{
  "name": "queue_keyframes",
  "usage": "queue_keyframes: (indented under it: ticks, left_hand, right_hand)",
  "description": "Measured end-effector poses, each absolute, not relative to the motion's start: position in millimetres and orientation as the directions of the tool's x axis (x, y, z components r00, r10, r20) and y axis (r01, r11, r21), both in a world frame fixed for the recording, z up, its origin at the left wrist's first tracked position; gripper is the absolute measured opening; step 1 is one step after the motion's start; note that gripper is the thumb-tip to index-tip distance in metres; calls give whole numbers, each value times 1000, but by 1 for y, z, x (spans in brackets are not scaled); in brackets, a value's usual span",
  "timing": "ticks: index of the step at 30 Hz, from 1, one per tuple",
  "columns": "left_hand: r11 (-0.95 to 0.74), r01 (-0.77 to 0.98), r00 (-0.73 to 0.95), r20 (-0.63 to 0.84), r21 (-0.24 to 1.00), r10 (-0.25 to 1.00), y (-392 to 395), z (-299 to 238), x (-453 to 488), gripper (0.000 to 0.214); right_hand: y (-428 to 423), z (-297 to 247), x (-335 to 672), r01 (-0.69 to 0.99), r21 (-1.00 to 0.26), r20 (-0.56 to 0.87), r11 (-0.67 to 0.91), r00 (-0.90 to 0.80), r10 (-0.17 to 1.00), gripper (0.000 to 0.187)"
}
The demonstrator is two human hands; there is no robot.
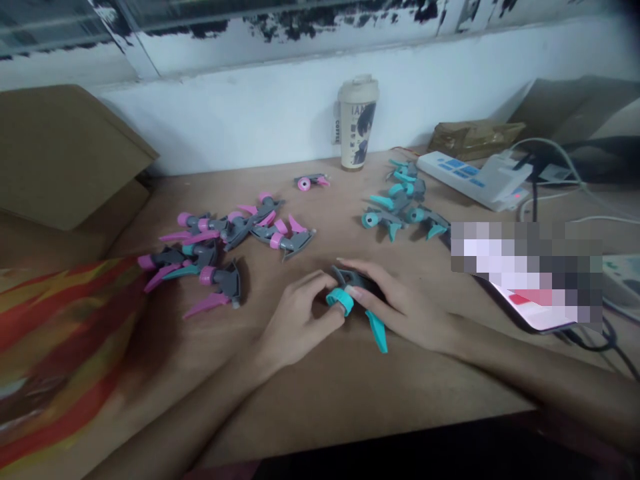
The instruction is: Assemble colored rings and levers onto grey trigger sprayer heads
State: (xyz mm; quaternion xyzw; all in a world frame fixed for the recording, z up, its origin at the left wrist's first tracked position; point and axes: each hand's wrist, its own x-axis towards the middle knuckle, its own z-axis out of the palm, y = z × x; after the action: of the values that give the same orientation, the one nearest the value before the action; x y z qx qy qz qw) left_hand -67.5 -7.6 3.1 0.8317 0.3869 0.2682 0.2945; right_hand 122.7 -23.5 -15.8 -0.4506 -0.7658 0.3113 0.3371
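Observation:
Both hands meet on one grey spray-trigger head with a teal cap and teal lever point(376, 328), low over the wooden table point(330, 380). My left hand point(295, 320) pinches the teal round cap at its left end. My right hand point(400, 300) wraps over the grey body, and the teal lever sticks out below the fingers. A heap of grey heads with pink parts point(220, 247) lies to the left. A smaller heap with teal parts point(403, 203) lies behind right. One pink-capped head point(311, 181) lies alone near the wall.
A lidded coffee cup point(357, 123) stands against the white wall. A white power strip point(475, 177) with cables and a lit phone point(535, 310) lie on the right. Cardboard boxes point(65, 153) stand at the left, and red-yellow cloth point(55, 353) covers the near-left corner.

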Motion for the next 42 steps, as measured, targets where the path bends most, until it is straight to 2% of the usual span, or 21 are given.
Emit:
queue_keyframes:
  ticks: [3, 7, 10, 13, 16, 20, 27, 35, 42]
  left_hand:
    - [-542, 490, 571, 218, 682, 791, -9, 2, -67, 1]
    - [-550, 493, 577, 220, 674, 787, -8, 3, -67, 9]
    - [-561, 515, 582, 217, 648, 784, -9, 2, -67, 8]
    - [-570, 574, 571, 212, 588, 793, -9, -1, -67, 5]
    - [-599, 594, 588, 219, 537, 779, -10, -2, -66, 11]
    - [-609, 609, 576, 244, 508, 780, -11, -1, -66, 12]
    - [-593, 525, 622, 200, 610, 757, -5, -1, -70, 14]
    - [-579, 400, 666, 208, 710, 716, 3, 3, -74, 15]
    - [-478, 457, 632, 105, 751, 768, 6, 4, -74, 13]
  right_hand:
    - [-22, -12, 128, 400, -764, 292, 505, -485, 825, 41]
    - [-17, -11, 133, 303, -727, 350, 616, -608, 712, 49]
    - [-15, -15, 133, 321, -688, 401, 650, -579, 710, 53]
    - [-16, -20, 132, 399, -656, 411, 641, -523, 747, 41]
    - [-17, -21, 131, 451, -610, 446, 652, -485, 753, 30]
    - [-17, -21, 132, 484, -558, 484, 674, -470, 738, 24]
    - [-18, -17, 132, 488, -563, 498, 667, -444, 745, 23]
    - [-20, -17, 131, 427, -669, 445, 609, -425, 788, 24]
    - [-17, -18, 130, 416, -719, 402, 557, -406, 821, 23]
